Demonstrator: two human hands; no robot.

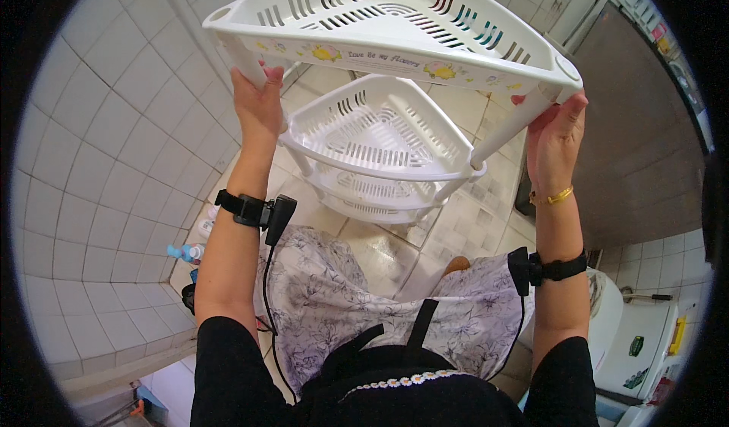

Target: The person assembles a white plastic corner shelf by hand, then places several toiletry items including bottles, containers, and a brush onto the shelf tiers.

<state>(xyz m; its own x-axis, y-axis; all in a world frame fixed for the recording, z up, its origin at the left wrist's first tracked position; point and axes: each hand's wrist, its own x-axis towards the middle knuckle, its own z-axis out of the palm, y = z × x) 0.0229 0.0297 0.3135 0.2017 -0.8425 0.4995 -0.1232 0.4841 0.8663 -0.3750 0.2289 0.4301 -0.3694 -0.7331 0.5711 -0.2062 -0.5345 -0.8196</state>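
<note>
A white plastic corner shelf rack with slotted tiers stands in front of me. Its top basket (402, 55) bears a strip of printed flowers along the front edge. Below it sits a lower basket (376, 135), with another tier (372, 195) under that. My left hand (257, 100) is closed round the left post just beneath the top basket. On the other side, my right hand (557, 127) grips the upper end of the right post (512, 127), partly behind it. Dark bands with black devices are strapped to both forearms.
Tiled wall (114, 161) runs along the left. At the right stands a large grey panel-like appliance (638, 131). A white machine (638, 340) is at lower right. Bottles (186, 253) stand on the floor by the left wall. The floor (380, 252) is tiled.
</note>
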